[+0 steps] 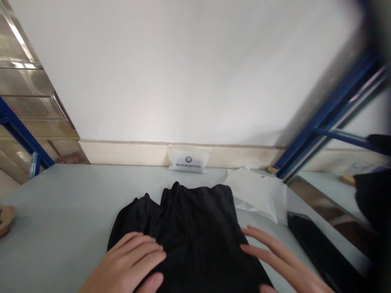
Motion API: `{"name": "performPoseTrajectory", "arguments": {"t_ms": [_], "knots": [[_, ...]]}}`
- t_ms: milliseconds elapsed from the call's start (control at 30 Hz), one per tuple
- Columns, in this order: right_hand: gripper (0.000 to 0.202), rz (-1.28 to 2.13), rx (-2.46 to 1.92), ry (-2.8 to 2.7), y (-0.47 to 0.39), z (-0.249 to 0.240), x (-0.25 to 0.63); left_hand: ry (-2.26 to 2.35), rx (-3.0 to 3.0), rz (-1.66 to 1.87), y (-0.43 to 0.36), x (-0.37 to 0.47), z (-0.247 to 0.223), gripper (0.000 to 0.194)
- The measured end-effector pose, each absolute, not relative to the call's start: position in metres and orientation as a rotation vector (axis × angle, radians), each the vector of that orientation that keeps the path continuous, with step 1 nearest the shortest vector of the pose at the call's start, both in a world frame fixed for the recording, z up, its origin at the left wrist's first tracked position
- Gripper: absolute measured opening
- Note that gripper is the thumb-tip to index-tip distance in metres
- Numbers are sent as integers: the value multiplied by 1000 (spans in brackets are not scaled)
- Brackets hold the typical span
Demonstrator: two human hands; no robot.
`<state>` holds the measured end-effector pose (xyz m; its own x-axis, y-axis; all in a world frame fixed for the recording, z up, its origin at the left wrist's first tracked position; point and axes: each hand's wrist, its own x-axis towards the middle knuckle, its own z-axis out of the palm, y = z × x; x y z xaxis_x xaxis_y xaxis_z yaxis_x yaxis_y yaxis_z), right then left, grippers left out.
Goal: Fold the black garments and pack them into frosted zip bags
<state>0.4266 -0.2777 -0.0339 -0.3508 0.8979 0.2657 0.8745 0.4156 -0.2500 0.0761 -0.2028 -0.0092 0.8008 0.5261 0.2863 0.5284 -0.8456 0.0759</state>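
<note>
A black cloth (pixel 195 228), wrinkled along its far left part, is spread on the gray tabletop (pixel 73 203) at the near edge of the view. Its left part is touched from above by the left hand (pixel 130 260), palm down, with the fingers loosely curved and close together; whether any fabric is pinched cannot be told. The cloth's right edge is met by the fingertips of the right hand (pixel 281 260), which is held open with the fingers spread. Beyond the cloth, a small white ROCKBROS pouch (pixel 188 159) is stood against the wall (pixel 183 73). A translucent plastic bag (pixel 256 191) is laid to the right.
</note>
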Motion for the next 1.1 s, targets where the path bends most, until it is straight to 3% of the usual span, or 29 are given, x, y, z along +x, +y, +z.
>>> {"name": "performPoseTrajectory", "arguments": {"t_ms": [133, 333, 433, 600, 667, 833, 1100], "knots": [[44, -7, -1603, -2478, -209, -34, 384, -1166, -2855, -241, -171, 114, -34, 42], [48, -66, -1558, -2525, -173, -77, 377, -1354, -2610, -321, -168, 66, -92, 47], [52, -88, -1505, -2523, -176, -83, 382, -1422, -2537, -402, -175, 63, -81, 44], [50, -134, -1451, -2521, -178, -75, 384, -1778, -2630, -644, -136, 130, -44, 36], [47, -144, -1450, -2513, -179, -73, 387, -1817, -2623, -663, -110, 156, -42, 38], [44, 29, -1480, -2553, -185, -70, 395, -1810, -2614, -693, -78, 168, -57, 18], [43, 65, -1523, -2558, -188, -67, 398, -1646, -2578, -620, -104, 154, -45, 33]]}}
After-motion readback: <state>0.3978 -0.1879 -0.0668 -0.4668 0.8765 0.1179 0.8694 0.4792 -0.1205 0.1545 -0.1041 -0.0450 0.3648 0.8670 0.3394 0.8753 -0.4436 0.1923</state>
